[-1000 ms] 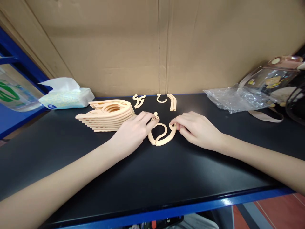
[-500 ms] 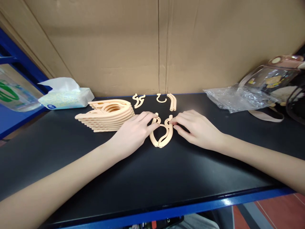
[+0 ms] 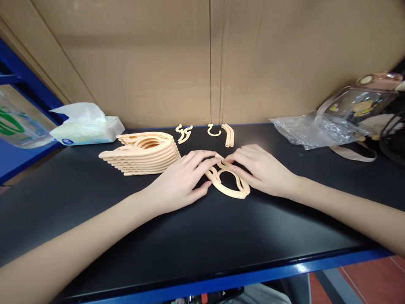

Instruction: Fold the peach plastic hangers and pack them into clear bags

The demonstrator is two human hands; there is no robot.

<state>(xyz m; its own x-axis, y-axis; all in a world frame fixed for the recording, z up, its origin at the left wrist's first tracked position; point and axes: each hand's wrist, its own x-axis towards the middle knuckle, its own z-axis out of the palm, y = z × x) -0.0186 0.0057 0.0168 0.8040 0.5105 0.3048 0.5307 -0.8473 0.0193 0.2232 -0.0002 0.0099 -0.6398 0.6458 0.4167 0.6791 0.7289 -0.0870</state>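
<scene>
A beige plastic folding hanger [image 3: 230, 194], folded into a loop, lies turned on the black table between my hands. My left hand [image 3: 182, 181] comes from the left, its fingers over the hanger's upper left end and its thumb just below. From the right, my right hand [image 3: 264, 169] closes its fingers and thumb on the other arm near the top. My fingertips partly hide that upper end. To the left of my left hand rises a neat stack of beige folded hangers [image 3: 145, 158].
Behind my hands lie a loose hook [image 3: 214, 131], two curved beige strips [image 3: 228, 136] and small curved pieces [image 3: 184, 134]. A tissue pack [image 3: 88, 128] sits at the back left. Crumpled clear plastic [image 3: 313, 128] and a transparent bag [image 3: 363, 101] stand at the right, before a cardboard wall [image 3: 136, 63].
The hanger has turned on the table, its rounded end swinging to the right. My left fingers have reached further right over its top, and both hands now meet near that end.
</scene>
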